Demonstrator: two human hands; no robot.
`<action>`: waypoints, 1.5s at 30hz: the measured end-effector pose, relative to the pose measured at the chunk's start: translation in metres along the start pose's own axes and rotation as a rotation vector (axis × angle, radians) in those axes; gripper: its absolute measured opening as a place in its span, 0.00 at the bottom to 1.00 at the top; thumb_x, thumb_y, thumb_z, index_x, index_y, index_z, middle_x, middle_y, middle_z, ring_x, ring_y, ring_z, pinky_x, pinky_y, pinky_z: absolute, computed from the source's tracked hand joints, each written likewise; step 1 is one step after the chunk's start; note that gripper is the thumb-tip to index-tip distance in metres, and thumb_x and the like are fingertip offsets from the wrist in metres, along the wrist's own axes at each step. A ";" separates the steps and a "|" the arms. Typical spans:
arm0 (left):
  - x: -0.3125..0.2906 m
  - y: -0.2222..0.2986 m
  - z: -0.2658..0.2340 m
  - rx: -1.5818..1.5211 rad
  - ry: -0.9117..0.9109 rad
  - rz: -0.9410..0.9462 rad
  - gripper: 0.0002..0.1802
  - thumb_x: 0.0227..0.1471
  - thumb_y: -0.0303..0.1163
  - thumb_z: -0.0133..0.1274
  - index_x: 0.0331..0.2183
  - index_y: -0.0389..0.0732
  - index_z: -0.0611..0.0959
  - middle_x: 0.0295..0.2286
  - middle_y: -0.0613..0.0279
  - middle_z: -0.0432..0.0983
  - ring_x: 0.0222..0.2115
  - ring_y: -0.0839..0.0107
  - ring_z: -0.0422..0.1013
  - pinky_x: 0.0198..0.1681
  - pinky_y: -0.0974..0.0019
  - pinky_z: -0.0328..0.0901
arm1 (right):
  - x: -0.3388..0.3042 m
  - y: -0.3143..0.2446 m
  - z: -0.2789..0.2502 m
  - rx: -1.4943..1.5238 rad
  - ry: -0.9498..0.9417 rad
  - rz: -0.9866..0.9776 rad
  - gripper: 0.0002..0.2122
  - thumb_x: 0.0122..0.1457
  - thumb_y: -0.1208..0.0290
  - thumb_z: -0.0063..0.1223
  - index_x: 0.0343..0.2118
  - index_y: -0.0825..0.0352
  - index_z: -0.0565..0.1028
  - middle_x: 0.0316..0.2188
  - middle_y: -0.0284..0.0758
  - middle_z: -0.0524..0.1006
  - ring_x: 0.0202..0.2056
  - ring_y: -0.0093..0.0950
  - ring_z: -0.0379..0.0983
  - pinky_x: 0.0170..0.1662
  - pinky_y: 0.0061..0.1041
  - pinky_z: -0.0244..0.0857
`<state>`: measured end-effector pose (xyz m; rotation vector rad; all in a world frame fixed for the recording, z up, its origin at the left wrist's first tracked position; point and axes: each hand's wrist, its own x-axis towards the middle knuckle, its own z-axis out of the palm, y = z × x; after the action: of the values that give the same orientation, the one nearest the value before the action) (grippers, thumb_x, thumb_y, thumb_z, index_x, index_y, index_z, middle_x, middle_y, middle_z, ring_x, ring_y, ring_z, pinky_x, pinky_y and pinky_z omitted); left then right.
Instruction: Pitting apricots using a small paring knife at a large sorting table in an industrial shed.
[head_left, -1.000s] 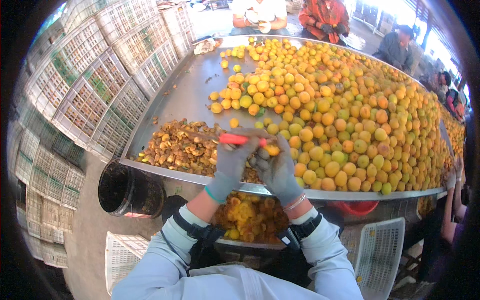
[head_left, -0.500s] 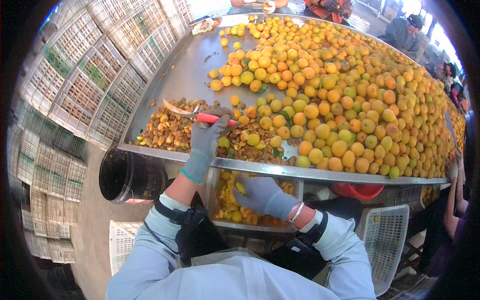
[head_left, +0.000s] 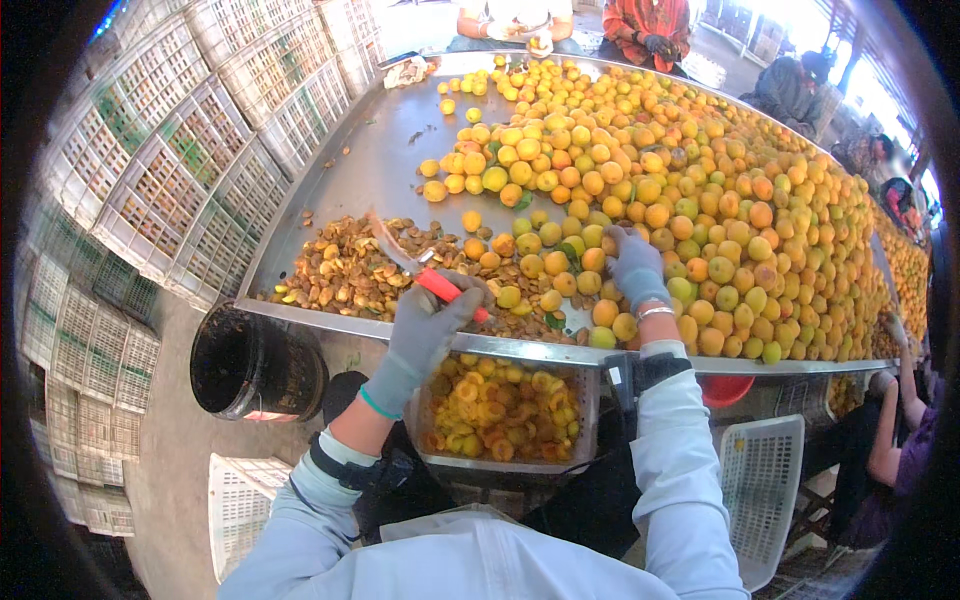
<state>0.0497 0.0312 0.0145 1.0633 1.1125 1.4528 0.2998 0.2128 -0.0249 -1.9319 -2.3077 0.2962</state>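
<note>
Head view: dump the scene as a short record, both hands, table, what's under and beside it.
left hand: gloved, gripping a red-handled curved knife
right hand: gloved, at the near side of the whole-fruit pile; grasp unclear
table: metal; fruit pile mostly right, heap of small brown pieces left
under near edge: pale crate holding cut yellow-orange fruit
floor left: black bucket
background left: stacked pale crates
</note>
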 end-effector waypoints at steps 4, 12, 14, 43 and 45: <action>-0.010 0.012 0.002 0.204 -0.014 -0.117 0.09 0.54 0.32 0.49 0.31 0.36 0.74 0.23 0.68 0.69 0.23 0.77 0.69 0.29 0.72 0.69 | -0.015 -0.010 -0.007 0.354 0.260 -0.204 0.22 0.48 0.69 0.59 0.47 0.59 0.67 0.43 0.42 0.69 0.43 0.38 0.69 0.46 0.34 0.65; -0.018 0.013 0.026 0.435 -0.197 0.011 0.08 0.55 0.34 0.47 0.33 0.38 0.72 0.21 0.67 0.70 0.21 0.80 0.67 0.25 0.74 0.63 | -0.089 -0.061 -0.034 2.057 -0.488 -0.357 0.18 0.54 0.70 0.53 0.47 0.70 0.65 0.41 0.38 0.71 0.38 0.26 0.70 0.42 0.24 0.67; -0.018 0.009 0.036 0.417 -0.227 -0.010 0.07 0.55 0.33 0.47 0.32 0.39 0.72 0.20 0.70 0.67 0.19 0.82 0.62 0.22 0.74 0.60 | -0.098 -0.074 -0.031 1.962 -0.211 -0.602 0.14 0.59 0.69 0.46 0.46 0.70 0.66 0.41 0.37 0.72 0.36 0.25 0.71 0.42 0.24 0.68; 0.007 -0.011 0.046 0.757 -0.175 0.109 0.13 0.55 0.35 0.47 0.33 0.34 0.68 0.19 0.53 0.69 0.20 0.64 0.70 0.25 0.64 0.64 | -0.089 -0.087 -0.020 1.786 -0.017 -0.351 0.27 0.63 0.47 0.25 0.41 0.70 0.69 0.35 0.35 0.75 0.37 0.23 0.71 0.44 0.22 0.64; 0.003 -0.009 0.038 0.768 -0.187 0.117 0.13 0.55 0.35 0.47 0.34 0.33 0.69 0.20 0.52 0.70 0.21 0.65 0.70 0.26 0.65 0.65 | -0.096 -0.085 -0.023 2.006 -0.524 -0.466 0.27 0.64 0.48 0.25 0.45 0.71 0.67 0.39 0.36 0.75 0.41 0.24 0.71 0.47 0.24 0.63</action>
<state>0.0876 0.0400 0.0136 1.7756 1.5323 0.9785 0.2406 0.1059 0.0194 -0.2397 -1.0708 2.0196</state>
